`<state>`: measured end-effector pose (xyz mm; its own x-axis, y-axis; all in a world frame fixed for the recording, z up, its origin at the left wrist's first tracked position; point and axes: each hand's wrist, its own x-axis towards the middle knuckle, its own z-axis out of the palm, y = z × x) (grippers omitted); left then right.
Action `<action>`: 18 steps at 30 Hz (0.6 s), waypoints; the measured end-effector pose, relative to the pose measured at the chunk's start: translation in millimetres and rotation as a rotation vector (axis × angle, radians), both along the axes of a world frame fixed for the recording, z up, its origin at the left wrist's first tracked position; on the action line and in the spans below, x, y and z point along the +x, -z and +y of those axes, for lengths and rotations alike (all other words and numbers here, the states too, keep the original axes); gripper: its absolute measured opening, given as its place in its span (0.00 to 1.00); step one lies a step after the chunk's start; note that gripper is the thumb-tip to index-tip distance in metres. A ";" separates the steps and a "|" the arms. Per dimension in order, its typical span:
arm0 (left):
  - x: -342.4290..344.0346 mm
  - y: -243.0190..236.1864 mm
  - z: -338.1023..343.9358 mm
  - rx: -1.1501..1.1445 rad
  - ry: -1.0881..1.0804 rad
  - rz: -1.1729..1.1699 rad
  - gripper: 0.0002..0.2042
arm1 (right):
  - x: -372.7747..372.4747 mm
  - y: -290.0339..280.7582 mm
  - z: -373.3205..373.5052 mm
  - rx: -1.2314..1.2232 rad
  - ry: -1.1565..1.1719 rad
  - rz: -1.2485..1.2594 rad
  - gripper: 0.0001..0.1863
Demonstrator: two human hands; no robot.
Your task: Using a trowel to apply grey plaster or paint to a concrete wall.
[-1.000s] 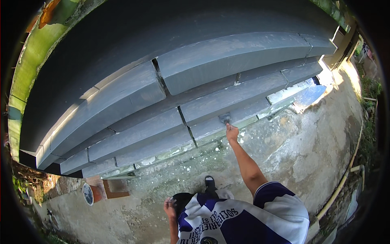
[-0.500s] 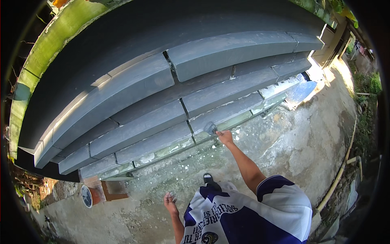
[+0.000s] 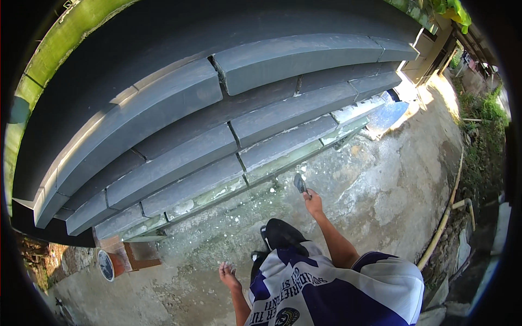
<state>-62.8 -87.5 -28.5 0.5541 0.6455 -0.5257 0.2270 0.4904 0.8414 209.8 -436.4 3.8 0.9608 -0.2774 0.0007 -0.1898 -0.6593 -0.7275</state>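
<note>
My right hand [image 3: 311, 201] grips a dark, flat-headed tool [image 3: 301, 183], apparently a paintbrush, held over the concrete just off the lowest step. The grey-coated curved steps [image 3: 288, 141] stretch in front of me, with dark joints and pale, patchy green-white edging along the bottom [image 3: 206, 195]. My left hand [image 3: 228, 274] hangs low beside my body with its fingers curled; whatever is in them, if anything, is too small to make out.
A bucket [image 3: 110, 263] stands at lower left beside a brown board [image 3: 140, 255]. A blue sheet [image 3: 386, 119] lies at the steps' right end. Pale pipes [image 3: 455, 201] and plants [image 3: 484, 108] edge the concrete path [image 3: 391, 185] on the right. A green curved border [image 3: 49, 54] runs at upper left.
My right hand and tool have pulled away from the lowest step's face, downward and out over the concrete. The view has shifted slightly, and more of my dark-clad legs shows.
</note>
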 end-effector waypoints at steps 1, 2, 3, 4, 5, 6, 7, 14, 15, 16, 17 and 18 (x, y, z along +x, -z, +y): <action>4.4 0.6 -0.5 0.014 0.013 -0.003 0.11 | 7.7 -7.4 -6.3 -0.006 0.001 -0.035 0.14; 11.6 -2.6 -1.8 0.009 0.015 -0.002 0.11 | 18.3 -9.9 -15.7 -0.011 0.004 -0.033 0.14; 18.0 -6.4 -3.3 0.026 0.026 0.002 0.11 | 31.0 -12.1 -24.0 -0.033 -0.029 -0.091 0.15; 22.0 -11.1 -2.7 0.048 0.032 0.010 0.11 | 43.3 -13.9 -28.2 -0.051 -0.067 -0.146 0.16; 27.5 -12.3 -3.0 0.042 0.030 -0.008 0.11 | 57.9 -17.5 -30.3 -0.048 -0.071 -0.140 0.16; 31.4 -14.3 -3.7 0.046 0.023 -0.001 0.11 | 74.7 -20.5 -30.2 -0.036 -0.114 -0.145 0.16; 37.4 -16.9 -6.7 0.051 0.021 -0.010 0.11 | 91.1 -22.0 -28.8 -0.024 -0.161 -0.151 0.16; 84.5 -23.9 -42.3 -0.044 -0.207 -0.009 0.12 | 142.6 -9.6 43.8 -0.483 -0.203 -0.017 0.22; 94.5 -21.7 -48.9 -0.048 -0.166 0.036 0.11 | 142.0 -6.7 61.8 -0.473 -0.207 -0.011 0.22; 103.6 -20.0 -54.0 -0.041 -0.171 0.048 0.11 | 135.7 -7.7 80.3 -0.429 -0.283 -0.007 0.21; 112.2 -19.5 -60.4 -0.041 -0.105 0.052 0.11 | 129.6 -10.2 89.3 -0.385 -0.367 -0.002 0.21; 119.2 -19.3 -65.9 -0.043 -0.037 0.055 0.11 | 129.2 -13.7 88.2 -0.380 -0.380 0.011 0.21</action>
